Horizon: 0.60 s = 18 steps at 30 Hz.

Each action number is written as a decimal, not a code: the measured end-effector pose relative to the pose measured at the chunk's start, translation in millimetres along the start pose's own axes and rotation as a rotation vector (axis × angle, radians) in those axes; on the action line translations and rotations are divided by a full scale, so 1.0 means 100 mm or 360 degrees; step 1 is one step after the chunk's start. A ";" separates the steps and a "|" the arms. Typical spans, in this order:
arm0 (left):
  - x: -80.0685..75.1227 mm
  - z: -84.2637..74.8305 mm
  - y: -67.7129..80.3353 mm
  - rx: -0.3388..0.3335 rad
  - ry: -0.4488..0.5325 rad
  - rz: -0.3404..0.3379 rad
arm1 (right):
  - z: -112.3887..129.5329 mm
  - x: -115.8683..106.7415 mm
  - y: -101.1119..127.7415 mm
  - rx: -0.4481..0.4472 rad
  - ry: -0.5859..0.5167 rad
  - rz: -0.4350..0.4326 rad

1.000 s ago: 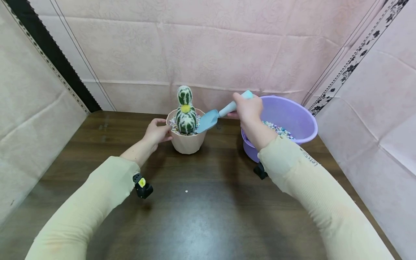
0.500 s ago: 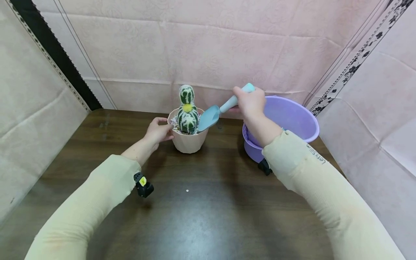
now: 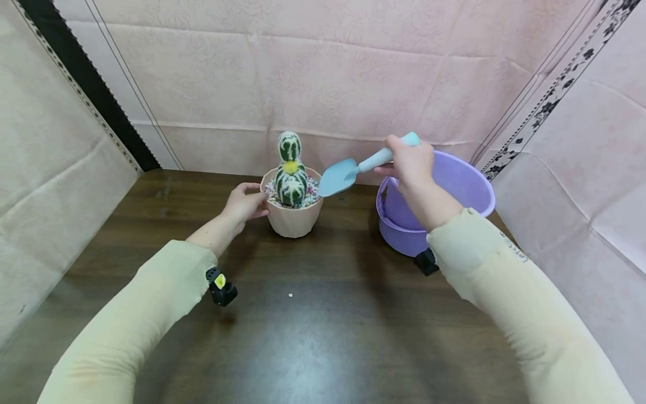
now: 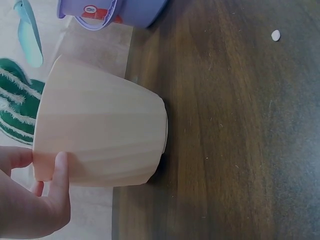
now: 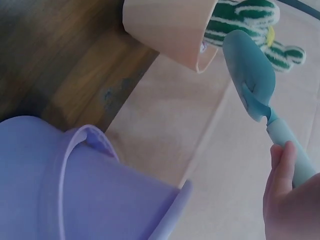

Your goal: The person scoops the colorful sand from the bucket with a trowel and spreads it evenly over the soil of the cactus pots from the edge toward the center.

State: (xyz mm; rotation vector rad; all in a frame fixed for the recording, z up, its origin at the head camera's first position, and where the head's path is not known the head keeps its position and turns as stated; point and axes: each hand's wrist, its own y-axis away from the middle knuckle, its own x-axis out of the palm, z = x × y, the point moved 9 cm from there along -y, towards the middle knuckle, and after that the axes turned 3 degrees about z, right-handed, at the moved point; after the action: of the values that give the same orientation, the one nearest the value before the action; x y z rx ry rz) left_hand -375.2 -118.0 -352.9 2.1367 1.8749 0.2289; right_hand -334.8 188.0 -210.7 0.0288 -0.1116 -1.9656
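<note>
In the head view a pale pink plant pot [image 3: 294, 223] stands near the back of the wooden table. A plush-looking green and white cactus [image 3: 291, 189] with a yellow flower rises from small colourful pebbles [image 3: 312, 192] in it. My left hand [image 3: 245, 203] pinches the pot's rim at its left side, one finger along the outer wall in the left wrist view. My right hand [image 3: 415, 168] grips the handle of a light blue hand trowel [image 3: 338, 177]. The trowel's blade hangs beside the pot's right rim, and no pebbles show on it.
A purple bucket [image 3: 402, 240] stands to the pot's right, partly behind my right forearm; its handle [image 5: 60, 170] shows in the right wrist view. One small white pebble [image 3: 290, 295] lies on the table [image 3: 313, 348]. Pale cloth [image 3: 353, 84] hangs behind and at both sides.
My right hand has moved right with the trowel, drawing its blade away from over the pot's pebbles to beside the rim. My left hand stays at the pot.
</note>
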 end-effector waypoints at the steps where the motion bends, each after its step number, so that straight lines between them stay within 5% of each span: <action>1: 0.00 0.00 0.00 0.0001 0.0000 0.0001 | 0.00 -0.03 0.00 0.0002 -0.0030 -0.0004; 18: -0.02 -0.05 0.02 0.0123 -0.0075 0.0019 | 0.13 -0.68 -0.04 0.0004 -0.0369 -0.0036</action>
State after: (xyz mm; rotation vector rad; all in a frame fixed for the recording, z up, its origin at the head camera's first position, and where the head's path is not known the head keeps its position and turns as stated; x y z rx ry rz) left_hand -375.3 -119.8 -347.3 2.1843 1.8740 0.1094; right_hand -313.6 252.8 -199.9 -0.1977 -0.2662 -1.9856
